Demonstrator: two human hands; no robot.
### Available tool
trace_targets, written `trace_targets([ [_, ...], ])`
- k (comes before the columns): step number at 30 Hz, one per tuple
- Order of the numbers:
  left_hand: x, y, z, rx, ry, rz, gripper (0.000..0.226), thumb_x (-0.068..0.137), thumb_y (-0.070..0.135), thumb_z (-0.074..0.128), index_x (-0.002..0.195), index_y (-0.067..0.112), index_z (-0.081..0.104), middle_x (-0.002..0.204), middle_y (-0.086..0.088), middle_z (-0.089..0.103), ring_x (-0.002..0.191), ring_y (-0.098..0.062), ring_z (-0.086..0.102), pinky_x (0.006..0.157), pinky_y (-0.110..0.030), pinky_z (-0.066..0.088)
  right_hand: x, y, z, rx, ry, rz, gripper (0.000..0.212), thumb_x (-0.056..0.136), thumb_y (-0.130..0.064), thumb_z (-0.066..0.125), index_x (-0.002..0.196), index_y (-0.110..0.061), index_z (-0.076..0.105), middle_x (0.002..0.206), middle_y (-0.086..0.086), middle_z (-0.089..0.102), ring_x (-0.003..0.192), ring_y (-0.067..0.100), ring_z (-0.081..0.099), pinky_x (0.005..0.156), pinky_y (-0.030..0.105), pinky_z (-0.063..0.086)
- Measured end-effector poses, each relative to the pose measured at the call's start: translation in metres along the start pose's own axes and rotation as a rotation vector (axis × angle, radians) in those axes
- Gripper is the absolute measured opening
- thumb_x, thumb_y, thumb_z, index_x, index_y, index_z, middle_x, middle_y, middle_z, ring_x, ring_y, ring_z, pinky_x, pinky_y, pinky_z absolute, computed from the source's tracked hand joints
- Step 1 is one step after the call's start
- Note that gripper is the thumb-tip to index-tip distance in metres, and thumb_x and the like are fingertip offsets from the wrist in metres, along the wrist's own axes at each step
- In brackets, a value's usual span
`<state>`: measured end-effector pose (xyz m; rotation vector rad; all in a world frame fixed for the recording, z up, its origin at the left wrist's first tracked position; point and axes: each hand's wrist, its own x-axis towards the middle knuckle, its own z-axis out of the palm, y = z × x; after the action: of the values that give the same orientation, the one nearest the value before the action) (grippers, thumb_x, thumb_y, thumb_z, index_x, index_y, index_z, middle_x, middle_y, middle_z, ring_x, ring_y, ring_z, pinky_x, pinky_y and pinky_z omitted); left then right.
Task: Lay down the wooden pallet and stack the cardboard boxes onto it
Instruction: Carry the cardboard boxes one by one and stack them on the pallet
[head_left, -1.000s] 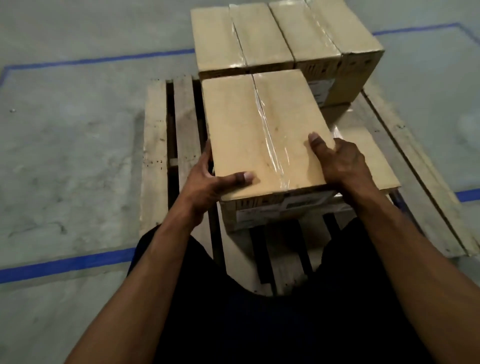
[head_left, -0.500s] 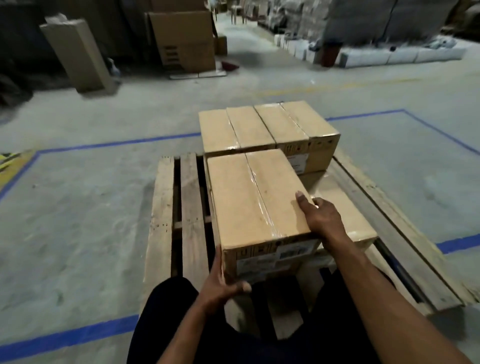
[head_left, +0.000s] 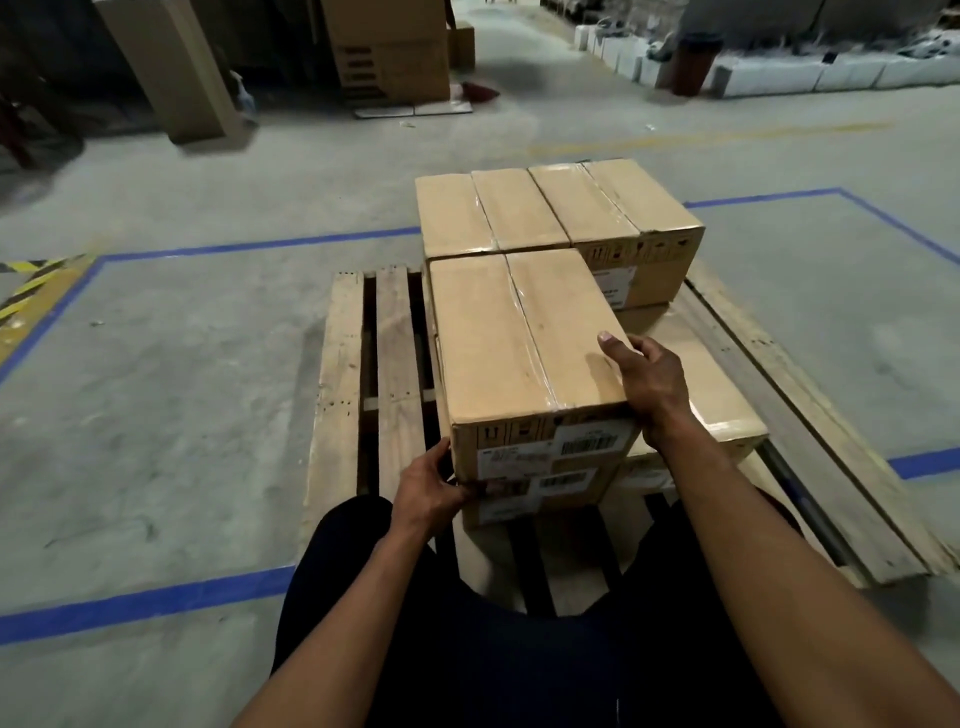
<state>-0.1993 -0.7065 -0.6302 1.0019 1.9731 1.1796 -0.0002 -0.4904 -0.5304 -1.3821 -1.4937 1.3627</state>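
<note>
A wooden pallet (head_left: 340, 374) lies flat on the concrete floor inside a blue-taped rectangle. Taped cardboard boxes stand on it. The near top box (head_left: 519, 353) rests on a lower box (head_left: 540, 493). My left hand (head_left: 428, 486) grips its near left bottom corner. My right hand (head_left: 647, 384) clasps its right near edge, thumb on the lid. Behind it two boxes (head_left: 556, 213) sit side by side at the same height. A lower box (head_left: 717, 395) lies to the right, partly hidden by my right hand.
Blue tape lines (head_left: 140, 605) mark the floor around the pallet, with yellow-black hazard stripes (head_left: 31, 283) at far left. Large cardboard cartons (head_left: 389, 52) and a leaning tall box (head_left: 171, 67) stand at the back. White sacks (head_left: 810, 73) line the back right.
My head has lifted, so the warehouse background came into view. My left hand slid from the top box's left side down to its near bottom corner. The right hand stays on the right edge.
</note>
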Motion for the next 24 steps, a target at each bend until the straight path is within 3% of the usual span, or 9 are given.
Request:
trace_targets([
  [9, 0.001, -0.005, 0.005, 0.045, 0.022, -0.003, 0.061, 0.07, 0.017, 0.096, 0.126, 0.024, 0.07, 0.109, 0.013, 0.075, 0.104, -0.007, 0.072, 0.085, -0.031, 0.065, 0.003, 0.0, 0.004, 0.038, 0.036, 0.012, 0.074, 0.066, -0.074, 0.074, 0.121, -0.025, 0.073, 0.111, -0.003, 0.075, 0.102, 0.022, 0.071, 0.091, 0.052, 0.06],
  [14, 0.004, -0.009, 0.006, 0.08, 0.017, -0.001, 0.067, 0.071, 0.02, 0.095, 0.131, 0.024, 0.066, 0.118, 0.006, 0.075, 0.111, -0.014, 0.071, 0.091, -0.04, 0.064, -0.001, -0.002, 0.001, 0.132, 0.013, 0.001, 0.06, 0.07, -0.072, 0.075, 0.11, -0.027, 0.076, 0.11, -0.004, 0.077, 0.106, 0.026, 0.071, 0.096, 0.055, 0.058],
  [16, 0.005, -0.01, 0.007, 0.081, 0.013, 0.007, 0.067, 0.07, 0.024, 0.094, 0.13, 0.025, 0.065, 0.12, 0.005, 0.073, 0.113, -0.017, 0.071, 0.091, -0.043, 0.064, -0.011, -0.002, -0.003, 0.227, 0.011, -0.035, 0.048, 0.08, -0.064, 0.072, 0.109, -0.027, 0.077, 0.111, -0.002, 0.078, 0.111, 0.03, 0.069, 0.097, 0.051, 0.056],
  [19, 0.004, -0.013, 0.007, 0.073, 0.012, 0.027, 0.071, 0.065, 0.038, 0.093, 0.129, 0.029, 0.063, 0.12, 0.007, 0.073, 0.112, -0.015, 0.07, 0.09, -0.042, 0.064, -0.036, 0.011, -0.017, 0.338, -0.039, -0.01, 0.029, 0.097, -0.048, 0.057, 0.108, -0.029, 0.076, 0.103, -0.003, 0.078, 0.102, 0.023, 0.07, 0.082, 0.04, 0.053],
  [21, 0.003, -0.015, 0.01, 0.084, 0.033, 0.05, 0.067, 0.069, 0.033, 0.095, 0.128, 0.03, 0.064, 0.118, 0.01, 0.073, 0.111, -0.011, 0.07, 0.09, -0.039, 0.064, -0.049, 0.027, -0.028, 0.375, -0.008, 0.04, 0.028, 0.099, -0.034, 0.049, 0.105, -0.029, 0.075, 0.1, 0.0, 0.079, 0.101, 0.022, 0.071, 0.085, 0.041, 0.054],
  [22, 0.002, -0.016, 0.011, 0.077, 0.044, 0.057, 0.064, 0.07, 0.028, 0.095, 0.127, 0.03, 0.065, 0.115, 0.013, 0.073, 0.109, -0.007, 0.07, 0.091, -0.036, 0.064, -0.051, 0.035, -0.031, 0.353, 0.024, 0.049, 0.028, 0.096, -0.026, 0.048, 0.104, -0.028, 0.075, 0.101, 0.002, 0.079, 0.104, 0.025, 0.072, 0.087, 0.042, 0.056],
  [24, 0.001, -0.018, 0.014, 0.063, 0.053, 0.061, 0.061, 0.072, 0.025, 0.095, 0.125, 0.029, 0.066, 0.111, 0.017, 0.073, 0.105, 0.0, 0.069, 0.09, -0.032, 0.064, -0.046, 0.05, -0.036, 0.08, 0.031, -0.007, 0.031, 0.083, -0.016, 0.054, 0.104, -0.027, 0.075, 0.102, 0.002, 0.077, 0.11, 0.03, 0.071, 0.084, 0.036, 0.057],
])
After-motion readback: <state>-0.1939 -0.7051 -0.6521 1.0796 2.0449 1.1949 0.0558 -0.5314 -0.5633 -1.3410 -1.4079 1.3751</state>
